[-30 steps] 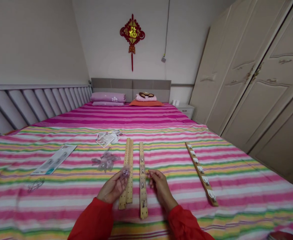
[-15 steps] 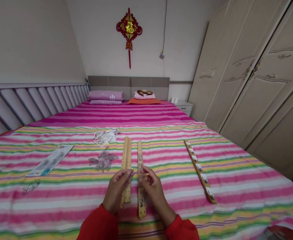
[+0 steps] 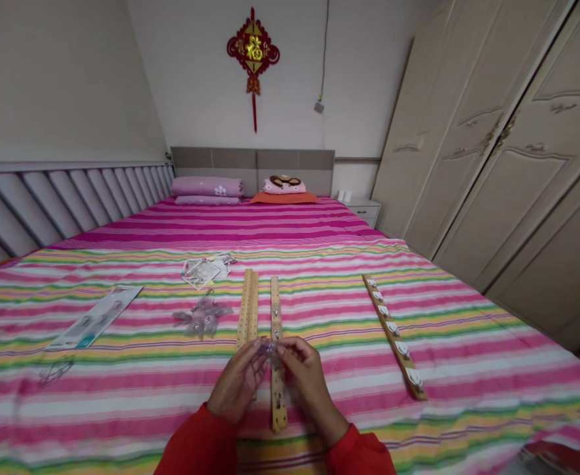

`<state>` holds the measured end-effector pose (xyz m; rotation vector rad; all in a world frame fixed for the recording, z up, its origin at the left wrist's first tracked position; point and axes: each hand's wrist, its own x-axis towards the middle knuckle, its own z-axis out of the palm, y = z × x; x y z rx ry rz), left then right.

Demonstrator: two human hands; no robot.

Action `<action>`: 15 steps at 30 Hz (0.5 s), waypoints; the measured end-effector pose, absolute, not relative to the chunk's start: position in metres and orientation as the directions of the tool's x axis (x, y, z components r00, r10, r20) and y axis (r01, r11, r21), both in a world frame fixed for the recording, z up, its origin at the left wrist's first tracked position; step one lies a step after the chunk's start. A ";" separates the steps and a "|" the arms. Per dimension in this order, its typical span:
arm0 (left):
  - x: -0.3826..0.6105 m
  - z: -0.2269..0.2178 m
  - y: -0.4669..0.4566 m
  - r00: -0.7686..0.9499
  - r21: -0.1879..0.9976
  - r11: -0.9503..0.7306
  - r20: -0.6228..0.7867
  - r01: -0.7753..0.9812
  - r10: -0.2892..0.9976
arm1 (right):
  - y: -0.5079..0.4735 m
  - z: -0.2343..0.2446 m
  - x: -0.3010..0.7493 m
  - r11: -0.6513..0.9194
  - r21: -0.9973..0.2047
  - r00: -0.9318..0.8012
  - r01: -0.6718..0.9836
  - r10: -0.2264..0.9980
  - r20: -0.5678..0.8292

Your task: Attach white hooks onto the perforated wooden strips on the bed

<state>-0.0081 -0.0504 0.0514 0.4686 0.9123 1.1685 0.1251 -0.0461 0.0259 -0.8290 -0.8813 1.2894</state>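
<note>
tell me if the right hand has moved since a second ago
Yes, to the left: its fingertips were right of the middle wooden strip; now the right hand has them over that strip, in this view.

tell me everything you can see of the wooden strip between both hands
The strip is narrow and pale yellow, like wood, with dark dots along it. Clear pads with metallic-looking hooks sit on its upper face. It lies flat on the striped bedspread, pointing away from the person, right of and apart from the paired strips. The left hand and right hand are over its middle, around a clear piece, hiding that stretch; whether they touch it is unclear.
</note>
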 end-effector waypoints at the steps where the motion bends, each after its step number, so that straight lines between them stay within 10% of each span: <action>1: -0.008 0.053 -0.052 0.121 0.735 0.349 -0.345 -0.582 0.931 | -0.046 0.025 0.125 0.089 -0.883 0.065 -0.461 0.996 0.066; 15: -0.004 0.050 -0.053 -0.049 0.965 0.077 -0.092 -0.250 0.995 | -0.044 0.036 0.129 -0.027 -0.808 0.020 -0.589 0.999 -0.047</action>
